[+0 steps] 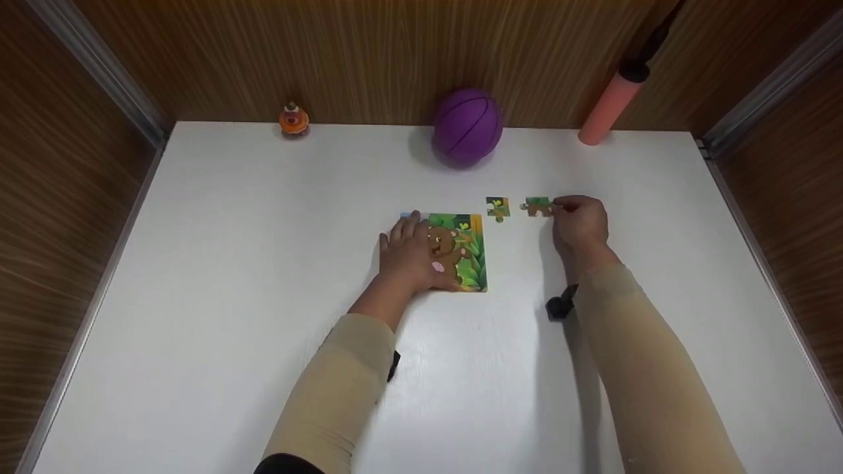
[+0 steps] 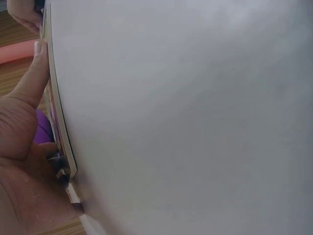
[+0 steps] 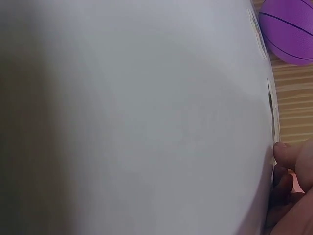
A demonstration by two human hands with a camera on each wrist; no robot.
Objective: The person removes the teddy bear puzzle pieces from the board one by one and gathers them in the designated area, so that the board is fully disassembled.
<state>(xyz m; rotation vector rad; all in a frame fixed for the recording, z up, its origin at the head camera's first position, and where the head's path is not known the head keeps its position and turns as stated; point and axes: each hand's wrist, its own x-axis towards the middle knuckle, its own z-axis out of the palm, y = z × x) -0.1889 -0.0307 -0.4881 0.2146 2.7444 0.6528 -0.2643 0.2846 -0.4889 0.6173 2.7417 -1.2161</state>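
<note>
A square jigsaw puzzle (image 1: 473, 257) with a brown bear and green leaves lies near the middle of the white table. My left hand (image 1: 407, 259) rests on its left part with fingers spread, hiding that side; in the left wrist view the thumb (image 2: 36, 73) lies along the puzzle's edge. To the right, my right hand (image 1: 583, 220) pinches a green and brown puzzle piece (image 1: 537, 203) by its right end, at or just above the table. Between that piece and the puzzle lies another puzzle piece (image 1: 498, 207), touched by neither hand.
Along the back of the table (image 1: 230, 263) stand a small orange toy figure (image 1: 294, 121), a purple ball (image 1: 467, 128) and a pink cylinder (image 1: 609, 108) with a black top, leaning on the wooden wall. Wood-grain panels (image 1: 72, 131) enclose the back and sides.
</note>
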